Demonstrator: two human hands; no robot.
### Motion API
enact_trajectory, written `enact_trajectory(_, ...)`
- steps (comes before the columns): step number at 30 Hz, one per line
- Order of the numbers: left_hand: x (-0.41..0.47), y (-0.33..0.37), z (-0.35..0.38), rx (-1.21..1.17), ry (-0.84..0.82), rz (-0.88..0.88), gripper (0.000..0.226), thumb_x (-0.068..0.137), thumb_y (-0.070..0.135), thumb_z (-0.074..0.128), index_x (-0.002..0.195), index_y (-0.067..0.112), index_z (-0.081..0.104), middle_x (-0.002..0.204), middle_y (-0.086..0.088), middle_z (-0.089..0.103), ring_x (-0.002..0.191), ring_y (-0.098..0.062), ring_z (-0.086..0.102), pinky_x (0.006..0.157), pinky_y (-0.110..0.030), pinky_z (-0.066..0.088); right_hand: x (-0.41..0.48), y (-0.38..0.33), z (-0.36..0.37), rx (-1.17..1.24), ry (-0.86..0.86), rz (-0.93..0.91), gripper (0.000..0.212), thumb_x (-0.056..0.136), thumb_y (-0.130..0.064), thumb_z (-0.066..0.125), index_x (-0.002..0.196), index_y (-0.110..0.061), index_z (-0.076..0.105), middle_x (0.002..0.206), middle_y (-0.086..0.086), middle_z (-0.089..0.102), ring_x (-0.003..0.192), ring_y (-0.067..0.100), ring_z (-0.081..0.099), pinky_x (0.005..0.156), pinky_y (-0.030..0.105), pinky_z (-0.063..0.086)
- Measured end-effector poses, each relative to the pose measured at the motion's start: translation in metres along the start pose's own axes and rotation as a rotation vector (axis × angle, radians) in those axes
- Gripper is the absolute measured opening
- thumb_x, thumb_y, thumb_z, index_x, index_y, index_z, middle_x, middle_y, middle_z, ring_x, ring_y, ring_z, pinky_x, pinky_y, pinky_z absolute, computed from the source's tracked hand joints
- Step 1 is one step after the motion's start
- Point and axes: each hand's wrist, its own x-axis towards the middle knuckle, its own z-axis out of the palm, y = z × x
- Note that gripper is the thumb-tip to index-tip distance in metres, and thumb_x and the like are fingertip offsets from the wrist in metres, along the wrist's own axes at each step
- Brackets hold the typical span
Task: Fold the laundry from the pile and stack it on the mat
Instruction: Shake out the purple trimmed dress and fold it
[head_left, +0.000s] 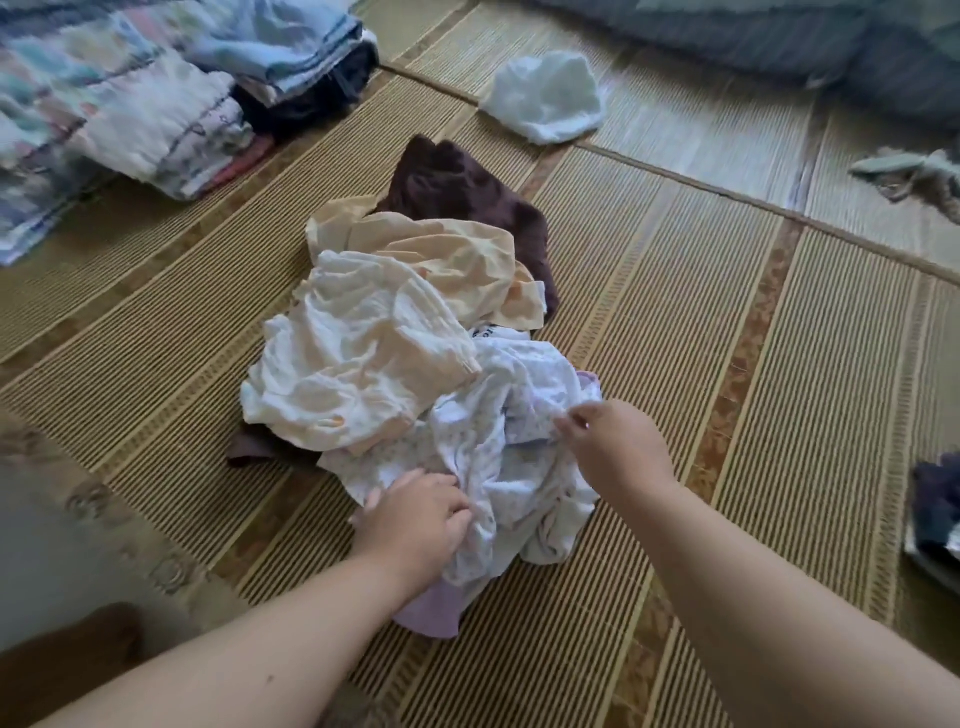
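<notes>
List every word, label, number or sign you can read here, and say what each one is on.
Dark print on the white dotted garment, at its edge under the peach garment: partly covered and too blurred to read.
Dark marks on the folded stack: too blurred to tell whether they are lettering.
Nothing else legible.

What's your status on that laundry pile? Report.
Left hand gripping, right hand pinching printed white garment atop pile. Garment unfolded. Nothing blocking; folded stack sits far left on mat.
</notes>
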Motion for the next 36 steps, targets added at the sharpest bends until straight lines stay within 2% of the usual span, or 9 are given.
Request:
enact_trajectory(6,-0.028,0.046,-0.051,-0.344,0.068,0.044,0.060,0.076,0.051,0.054,0.134,0.034,0.047,0.139,0.007,0.045,0.129,-0.015,0.042,0.106,-0.036,0.036,-0.049,-0.034,-0.123,0.705,0.092,-0.056,0.026,0.096,-0.029,0.051,0.074,-0.016,0.058,0.056,-0.007,0.051,0.049,0.012,0.042,0.049,0.029,0.036)
enact_trajectory(9,-0.062,0.090,-0.105,-0.476,0.167,0.108,0.088,0.066,0.066,0.051,0.145,0.034,0.027,0.148,0.005,0.032,0.136,-0.015,0.031,0.109,-0.034,0.030,-0.088,-0.065,-0.205,0.680,0.103,-0.168,0.028,0.096,-0.024,0.052,0.070,-0.013,0.054,0.048,-0.014,0.051,0.044,0.001,0.041,0.045,0.017,0.034)
enact_trajectory(12,-0.097,0.136,-0.166,-0.637,0.316,0.220,0.105,0.055,0.081,0.052,0.145,0.034,0.025,0.145,0.006,0.031,0.135,-0.012,0.030,0.108,-0.032,0.029,-0.128,-0.098,-0.288,0.627,0.191,-0.278,0.030,0.094,-0.022,0.055,0.069,-0.007,0.051,0.056,-0.007,0.043,0.052,0.007,0.037,0.050,0.023,0.032)
enact_trajectory(16,-0.150,0.217,-0.253,-0.866,0.268,0.485,0.084,0.047,0.074,0.069,0.123,0.046,0.047,0.120,0.019,0.059,0.112,0.001,0.054,0.092,-0.023,0.045,-0.182,-0.127,-0.381,0.485,0.312,-0.342,0.027,0.093,-0.022,0.057,0.069,-0.008,0.056,0.057,-0.005,0.045,0.051,0.006,0.037,0.052,0.024,0.033)
enact_trajectory(21,-0.194,0.311,-0.331,-0.983,0.244,0.644,0.018,0.071,0.035,0.075,0.067,0.022,0.064,0.060,0.007,0.062,0.056,-0.009,0.055,0.058,-0.025,0.046,-0.231,-0.122,-0.440,0.586,0.422,-0.351,0.018,0.091,-0.022,0.060,0.075,-0.014,0.062,0.054,-0.006,0.055,0.053,0.011,0.048,0.057,0.024,0.042)
enact_trajectory(24,-0.209,0.335,-0.352,-1.199,0.038,0.711,0.026,0.069,0.030,0.071,0.071,0.005,0.065,0.068,-0.011,0.060,0.064,-0.022,0.054,0.065,-0.036,0.043,-0.259,-0.083,-0.446,0.902,0.440,-0.331,0.034,0.077,-0.042,0.072,0.098,-0.018,0.060,0.079,-0.001,0.066,0.070,0.010,0.060,0.068,0.021,0.048)
enact_trajectory(27,-0.223,0.352,-0.360,-1.231,-0.074,0.753,0.008,0.071,0.022,0.067,0.066,0.015,0.067,0.066,-0.007,0.062,0.060,-0.023,0.057,0.065,-0.034,0.047,-0.286,-0.033,-0.420,0.734,0.191,-0.118,0.075,0.059,-0.042,0.088,0.123,-0.023,0.053,0.107,-0.002,0.064,0.097,0.007,0.063,0.070,0.016,0.054)
enact_trajectory(31,-0.231,0.370,-0.359,-1.250,-0.124,0.721,0.009,0.068,0.017,0.068,0.073,0.010,0.068,0.073,-0.014,0.062,0.066,-0.027,0.058,0.068,-0.038,0.049,-0.302,0.002,-0.375,0.453,0.240,0.053,0.014,0.080,-0.027,0.071,0.081,-0.013,0.068,0.071,-0.006,0.066,0.063,0.008,0.061,0.057,0.025,0.049)
enact_trajectory(36,-0.224,0.360,-0.369,-1.227,-0.089,0.653,0.030,0.067,0.016,0.070,0.089,-0.005,0.066,0.077,-0.018,0.060,0.059,-0.024,0.057,0.057,-0.028,0.049,-0.314,0.030,-0.405,0.694,0.566,0.193,0.013,0.072,-0.021,0.063,0.066,-0.010,0.067,0.060,0.004,0.065,0.059,0.025,0.060,0.059,0.040,0.050)
